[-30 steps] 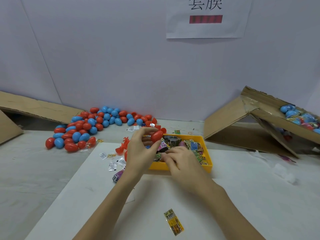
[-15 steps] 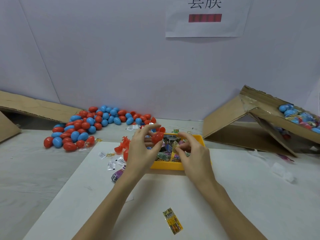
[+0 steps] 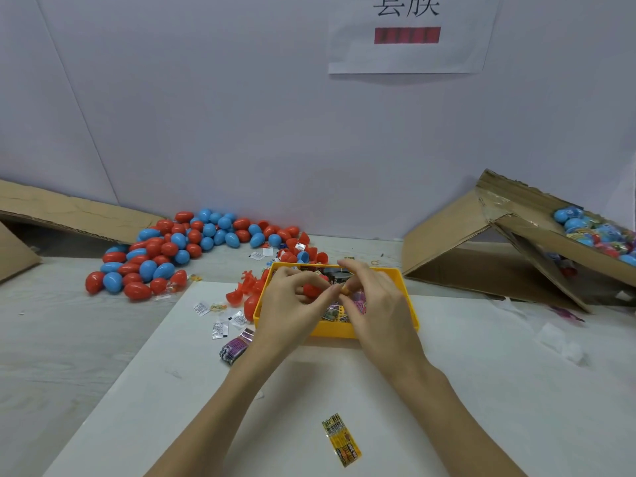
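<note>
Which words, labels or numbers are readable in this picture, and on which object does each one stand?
"套膜", top cut off, on the wall paper.
Red bar beneath: blurred.
Yellow packet, white slips: print too small.

Both hands meet above the yellow tray (image 3: 330,333), which sits on a white board (image 3: 165,390) laid over the tabletop (image 3: 51,339). The left hand (image 3: 292,308) has its grip curled round a red egg shell (image 3: 312,290). The right hand (image 3: 377,304) pinches a small orange piece (image 3: 344,289) just beside the shell's rim. Printed packets fill the tray. A yellow packet (image 3: 341,438) lies alone on the board nearer the person, and a purple packet (image 3: 235,349) lies left of the tray. A heap of red and blue eggs (image 3: 179,249) spreads along the wall at the left, and a tipped cardboard box (image 3: 447,242) stands at the right.
</note>
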A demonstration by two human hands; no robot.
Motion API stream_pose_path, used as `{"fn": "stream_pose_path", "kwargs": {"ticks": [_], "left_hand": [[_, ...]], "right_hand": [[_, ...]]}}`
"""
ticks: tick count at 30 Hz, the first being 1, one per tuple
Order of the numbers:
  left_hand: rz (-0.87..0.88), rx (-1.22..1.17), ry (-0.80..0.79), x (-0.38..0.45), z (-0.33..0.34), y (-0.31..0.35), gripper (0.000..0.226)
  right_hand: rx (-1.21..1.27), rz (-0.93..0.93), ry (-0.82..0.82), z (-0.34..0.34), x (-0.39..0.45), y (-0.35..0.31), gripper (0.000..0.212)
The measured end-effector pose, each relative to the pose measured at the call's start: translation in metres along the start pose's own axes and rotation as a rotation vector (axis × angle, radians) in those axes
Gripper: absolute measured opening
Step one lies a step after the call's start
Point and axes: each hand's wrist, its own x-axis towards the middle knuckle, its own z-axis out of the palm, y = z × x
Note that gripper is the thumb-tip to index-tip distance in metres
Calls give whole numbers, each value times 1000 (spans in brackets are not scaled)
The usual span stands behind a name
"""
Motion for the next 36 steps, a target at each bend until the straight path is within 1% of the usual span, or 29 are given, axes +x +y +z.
{"fn": "stream_pose_path", "kwargs": {"ticks": [3,5,7,8,10,11,15,17,19,21,23,25,27,29,31,36], "left_hand": [[-62,-111,-46,2,-3,1,8],[-67,-148,-31,3,-6,1,6],[-93,-226,-4,3,-8,3,6],[-103,-274,3,3,-9,4,6],[-106,-348,0,3,-11,5,6],[-96,-367,-7,3,-12,6,6],[-30,-401,-27,1,-15,7,10],[-4,-402,-37,-1,-15,8,14],[12,-390,-50,-1,-14,8,15],[16,-379,-71,-1,-14,8,13],[17,-388,-87,-1,-13,7,13],[13,-410,-88,-1,-13,7,20],[26,-396,-98,-1,-13,6,29],[42,-343,-109,-2,-11,6,39],[45,-303,-104,-2,-9,6,44],[86,-222,-119,-3,-7,4,35]], "right_hand": [[-102,-144,-8,-1,-1,-1,49],[-177,-198,10,-1,0,-1,47],[-172,-139,61,-2,0,-4,44],[-123,-85,100,-3,1,-5,42],[41,38,160,-6,1,-7,39],[149,114,159,-7,2,-7,37],[718,467,31,-11,5,-6,24],[864,543,-45,-11,5,-4,20],[934,591,-100,-10,5,-1,20],[945,644,-88,-10,5,2,18],[921,687,-21,-10,4,5,16],[874,707,46,-11,4,8,17],[822,710,71,-13,4,10,20],[745,690,69,-14,4,11,20],[662,642,67,-14,4,10,19],[499,510,69,-13,2,9,16]]}}
